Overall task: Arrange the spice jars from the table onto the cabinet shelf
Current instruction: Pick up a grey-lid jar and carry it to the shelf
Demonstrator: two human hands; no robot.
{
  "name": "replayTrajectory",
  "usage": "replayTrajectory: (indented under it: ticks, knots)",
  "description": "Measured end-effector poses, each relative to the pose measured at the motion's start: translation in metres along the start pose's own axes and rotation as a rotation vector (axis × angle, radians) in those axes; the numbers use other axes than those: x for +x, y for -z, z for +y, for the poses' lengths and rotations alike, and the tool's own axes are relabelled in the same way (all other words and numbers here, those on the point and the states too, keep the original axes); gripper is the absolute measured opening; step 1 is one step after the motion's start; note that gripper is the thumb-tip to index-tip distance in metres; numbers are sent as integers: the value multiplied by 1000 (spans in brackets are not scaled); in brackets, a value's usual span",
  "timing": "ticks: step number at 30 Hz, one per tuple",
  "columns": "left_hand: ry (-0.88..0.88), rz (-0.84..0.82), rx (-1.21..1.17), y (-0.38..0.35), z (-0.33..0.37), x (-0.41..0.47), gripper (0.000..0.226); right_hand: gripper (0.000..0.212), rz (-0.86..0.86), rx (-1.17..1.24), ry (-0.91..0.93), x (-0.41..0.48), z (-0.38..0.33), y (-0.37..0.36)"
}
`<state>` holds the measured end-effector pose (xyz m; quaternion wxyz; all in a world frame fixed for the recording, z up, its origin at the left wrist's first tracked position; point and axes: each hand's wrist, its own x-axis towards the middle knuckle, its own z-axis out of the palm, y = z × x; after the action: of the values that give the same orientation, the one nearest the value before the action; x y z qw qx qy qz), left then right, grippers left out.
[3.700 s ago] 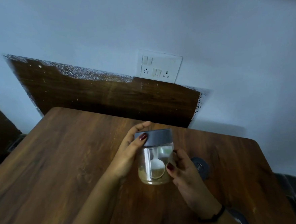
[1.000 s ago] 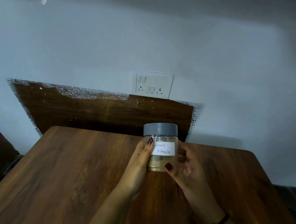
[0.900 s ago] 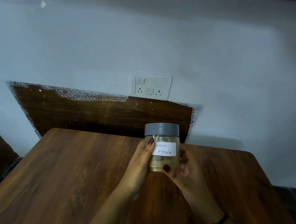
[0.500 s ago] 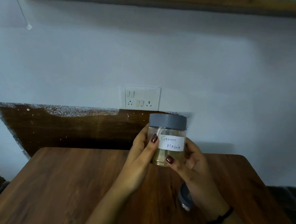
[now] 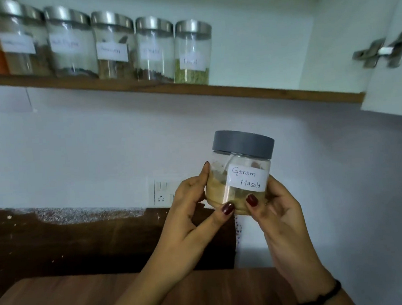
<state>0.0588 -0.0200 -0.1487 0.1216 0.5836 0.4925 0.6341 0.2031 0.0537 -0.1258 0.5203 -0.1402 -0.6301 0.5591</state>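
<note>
Labels on the shelf jars blur past reading, and your palms hide the base of the jar. Your left hand and right hand pinch it, raised since a moment ago; the shelf now shows.

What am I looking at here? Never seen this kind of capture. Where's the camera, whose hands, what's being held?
There is no robot: a person works with bare hands, and the single wide-angle camera sits on their head, looking forward and down, so the picture is their own view.

The left hand and right hand together hold one small clear jar in the air above the wooden table. The jar has a grey lid, a handwritten label reading "Garam Masala", and pale powder in its lower part.

Above is the cabinet shelf, with a row of taller steel-lidded jars along its left part; their labels are too blurred to read. The shelf to the right of that row looks bare. The cabinet door stands open at right. A wall socket sits behind the hands.
</note>
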Motion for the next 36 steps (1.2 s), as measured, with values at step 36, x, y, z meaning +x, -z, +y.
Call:
replayTrajectory:
  ticks: [36]
  knots:
    - [-256,149,696,24,59,217,51,50,-6,-738,414,216,-79,18]
